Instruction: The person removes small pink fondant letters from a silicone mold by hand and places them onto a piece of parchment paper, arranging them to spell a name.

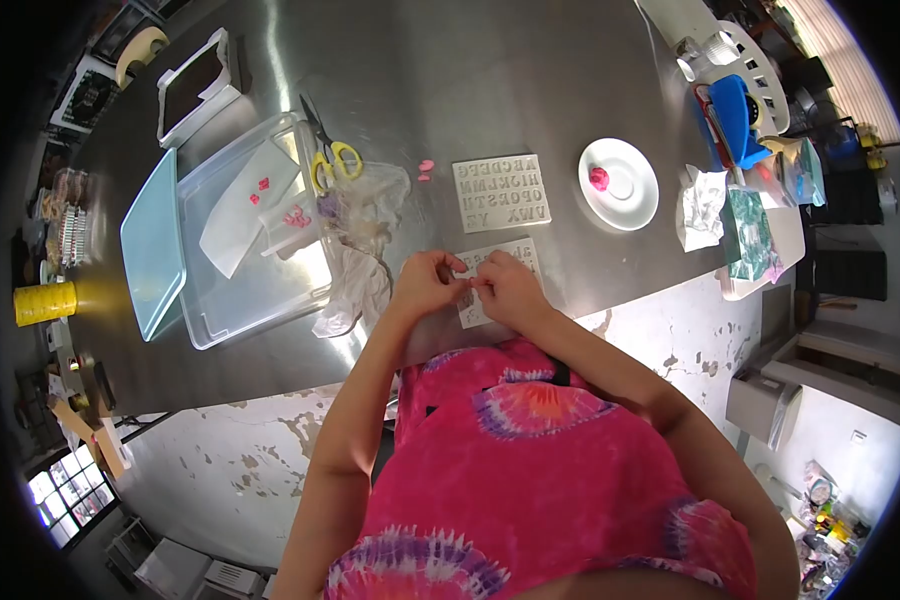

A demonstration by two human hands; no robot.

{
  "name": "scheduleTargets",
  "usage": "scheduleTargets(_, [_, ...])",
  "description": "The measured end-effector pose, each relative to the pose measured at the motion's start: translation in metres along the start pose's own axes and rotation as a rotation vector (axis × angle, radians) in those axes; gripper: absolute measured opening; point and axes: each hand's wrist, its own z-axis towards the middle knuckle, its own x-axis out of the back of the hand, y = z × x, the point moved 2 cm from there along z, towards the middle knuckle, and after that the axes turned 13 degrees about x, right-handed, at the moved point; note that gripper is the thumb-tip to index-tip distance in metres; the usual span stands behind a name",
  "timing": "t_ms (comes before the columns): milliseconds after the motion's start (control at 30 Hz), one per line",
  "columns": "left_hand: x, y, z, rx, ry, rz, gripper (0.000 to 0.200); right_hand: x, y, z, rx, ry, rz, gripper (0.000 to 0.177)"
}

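Both hands meet over a pale letter mold [473,314] close to the table's front edge. My left hand [430,284] is closed, with thumb and fingertips pinched together at the mold's left side. Facing it, my right hand [510,290] is also closed in a pinch, covering much of the mold. Whatever lies between the fingertips is too small to make out. Just beyond sits a second mold [500,192] with rows of capital letters. Small pink pieces [426,171] lie on the table to its left. At right, a white plate [642,203] holds a pink lump [599,179].
On the left stands a clear plastic box [205,320] with paper and small pink pieces inside, its blue lid [155,245] leaning alongside. Yellow-handled scissors [335,165] and crumpled plastic [355,285] lie at its right. A blue container [738,120] and packets crowd the right edge.
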Motion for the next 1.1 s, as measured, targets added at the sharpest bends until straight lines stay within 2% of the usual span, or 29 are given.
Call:
scheduleTargets(133, [0.000, 0.002, 0.000, 0.005, 0.008, 0.004, 0.028, 0.009, 0.004, 0.008, -0.070, -0.036, 0.127, 0.011])
scheduleTargets(200, [-0.001, -0.001, -0.001, 0.043, -0.001, -0.025, 0.028, 0.018, 0.007, 0.010, -0.412, -0.053, 0.305, 0.011])
scheduleTargets(333, [-0.002, 0.002, -0.002, 0.044, 0.025, -0.032, 0.029, 0.008, 0.011, 0.006, -0.308, -0.019, 0.219, 0.010])
scheduleTargets(400, [-0.001, 0.001, -0.003, 0.068, 0.022, -0.016, 0.029, 0.003, 0.007, 0.004, -0.125, -0.014, 0.077, 0.010])
scheduleTargets(533, [0.000, 0.004, -0.002, 0.025, 0.037, 0.030, 0.030, 0.005, 0.006, 0.006, -0.019, -0.020, 0.009, 0.010])
scheduleTargets(600, [-0.001, 0.006, -0.002, 0.036, 0.032, 0.064, 0.030, 0.010, 0.012, 0.007, -0.264, -0.051, 0.202, 0.009])
scheduleTargets(733, [-0.002, 0.005, -0.004, 0.005, 0.069, 0.029, 0.029, 0.008, 0.014, 0.008, -0.259, 0.006, 0.181, 0.009])
scheduleTargets(933, [-0.003, 0.004, 0.001, 0.081, 0.005, -0.064, 0.022, 0.016, 0.013, 0.011, -0.198, -0.090, 0.173, 0.011])
scheduleTargets(1000, [-0.005, 0.007, 0.001, 0.099, -0.008, -0.099, 0.021, 0.023, 0.012, 0.010, -0.383, -0.173, 0.344, 0.013])
scheduleTargets(1033, [-0.005, 0.009, 0.001, 0.100, 0.004, -0.072, 0.019, 0.025, 0.012, 0.011, -0.384, -0.172, 0.343, 0.013])
scheduleTargets(1100, [-0.006, 0.006, 0.001, 0.106, 0.018, -0.045, 0.018, 0.025, 0.012, 0.012, -0.526, -0.161, 0.415, 0.017])
